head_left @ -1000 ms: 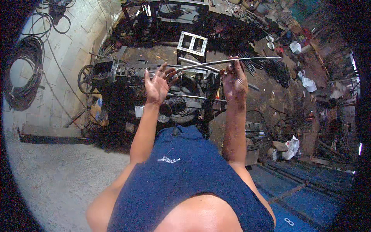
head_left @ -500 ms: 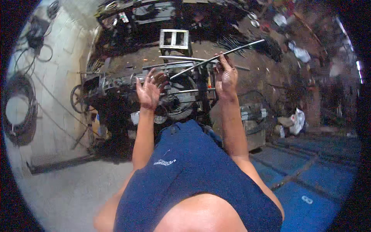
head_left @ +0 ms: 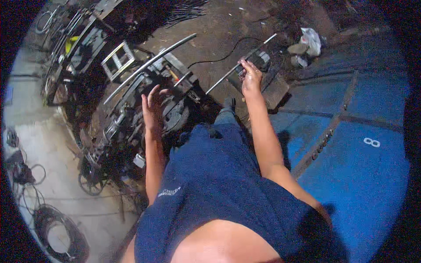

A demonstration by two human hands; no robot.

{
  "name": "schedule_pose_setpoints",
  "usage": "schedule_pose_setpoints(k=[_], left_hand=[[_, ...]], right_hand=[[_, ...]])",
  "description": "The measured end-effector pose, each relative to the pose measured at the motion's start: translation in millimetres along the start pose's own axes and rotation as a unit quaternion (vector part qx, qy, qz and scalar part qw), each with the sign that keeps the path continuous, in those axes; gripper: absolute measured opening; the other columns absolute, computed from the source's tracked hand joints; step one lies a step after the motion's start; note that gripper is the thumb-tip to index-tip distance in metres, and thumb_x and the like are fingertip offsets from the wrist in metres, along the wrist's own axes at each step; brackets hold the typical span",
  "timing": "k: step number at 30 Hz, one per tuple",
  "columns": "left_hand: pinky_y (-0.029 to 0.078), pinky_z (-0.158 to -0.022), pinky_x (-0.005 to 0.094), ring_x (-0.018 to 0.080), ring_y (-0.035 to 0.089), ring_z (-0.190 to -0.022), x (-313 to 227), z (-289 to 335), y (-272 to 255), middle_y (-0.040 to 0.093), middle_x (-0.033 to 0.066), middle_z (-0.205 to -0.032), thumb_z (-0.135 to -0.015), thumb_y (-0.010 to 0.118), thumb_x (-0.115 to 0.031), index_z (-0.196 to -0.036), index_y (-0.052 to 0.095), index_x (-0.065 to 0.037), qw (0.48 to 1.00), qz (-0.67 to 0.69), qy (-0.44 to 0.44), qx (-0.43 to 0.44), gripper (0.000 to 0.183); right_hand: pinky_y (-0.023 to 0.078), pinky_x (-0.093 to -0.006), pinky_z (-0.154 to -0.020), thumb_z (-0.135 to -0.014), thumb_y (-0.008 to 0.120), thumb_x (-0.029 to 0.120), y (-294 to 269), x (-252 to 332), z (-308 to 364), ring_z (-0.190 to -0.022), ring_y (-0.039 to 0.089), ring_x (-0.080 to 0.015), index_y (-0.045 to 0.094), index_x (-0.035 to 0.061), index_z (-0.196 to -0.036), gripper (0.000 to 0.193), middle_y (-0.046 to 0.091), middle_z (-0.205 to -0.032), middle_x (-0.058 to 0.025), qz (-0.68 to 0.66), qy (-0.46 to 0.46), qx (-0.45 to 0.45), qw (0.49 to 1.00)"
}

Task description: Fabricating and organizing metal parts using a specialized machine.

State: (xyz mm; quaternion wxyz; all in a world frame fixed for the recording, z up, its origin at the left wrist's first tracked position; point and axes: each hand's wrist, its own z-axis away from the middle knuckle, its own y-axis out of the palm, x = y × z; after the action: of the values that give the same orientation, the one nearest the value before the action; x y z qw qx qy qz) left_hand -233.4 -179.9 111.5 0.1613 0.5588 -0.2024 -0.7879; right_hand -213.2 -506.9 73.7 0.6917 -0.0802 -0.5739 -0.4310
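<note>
My right hand [head_left: 251, 79] holds a thin, straight metal rod [head_left: 221, 80] near its middle, pinched between thumb and fingers. The rod slants up to the right, one end toward my legs and the other away from me. To the left, my left hand [head_left: 152, 107] is raised with its fingers apart and nothing in it. Beyond that hand, a longer metal bar [head_left: 149, 65] lies slantwise over a dark, cluttered machine [head_left: 115, 125]. A short rod [head_left: 184, 79] sticks out near the machine's right end.
A pale rectangular frame [head_left: 118, 61] stands behind the machine, and a spoked handwheel [head_left: 92, 180] is at its left end. A box-like stand [head_left: 278, 92] is beyond my right hand. A white plastic bag [head_left: 311, 41] lies farther right, near blue panels [head_left: 364, 175].
The view has swung to the right, so the machine and long bar now appear farther left and tilted. My right hand still holds the rod, now over the box-like stand; my left stays empty.
</note>
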Motion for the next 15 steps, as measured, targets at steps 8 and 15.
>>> schedule_pose_setpoints(k=[8,15], left_hand=[[0.036,-0.095,0.0398,0.0257,0.052,-0.106,81.3,-68.7,80.7,0.057,0.0127,-0.112,-0.093,0.023,-0.056,-0.127,0.044,-0.001,0.985,-0.108,-0.102,0.086,0.068],[0.034,-0.098,0.0397,0.0244,0.051,-0.110,158.6,-127.9,175.2,0.055,0.0137,-0.118,-0.093,0.029,-0.052,-0.129,0.043,-0.002,0.933,-0.213,-0.288,0.031,0.063]], right_hand=[[0.039,-0.0286,-0.072,-0.072,0.073,0.013,-137.6,-12.7,-105.9,-0.079,0.056,-0.0143,0.064,0.0010,-0.090,0.023,0.063,-0.085,-0.0036,0.084,0.134,-0.247,0.956],[0.044,-0.0308,-0.082,-0.068,0.076,0.012,-233.3,-75.1,-225.3,-0.087,0.060,-0.0194,0.067,-0.0035,-0.093,0.031,0.066,-0.095,-0.0096,0.075,0.121,-0.271,0.952]])
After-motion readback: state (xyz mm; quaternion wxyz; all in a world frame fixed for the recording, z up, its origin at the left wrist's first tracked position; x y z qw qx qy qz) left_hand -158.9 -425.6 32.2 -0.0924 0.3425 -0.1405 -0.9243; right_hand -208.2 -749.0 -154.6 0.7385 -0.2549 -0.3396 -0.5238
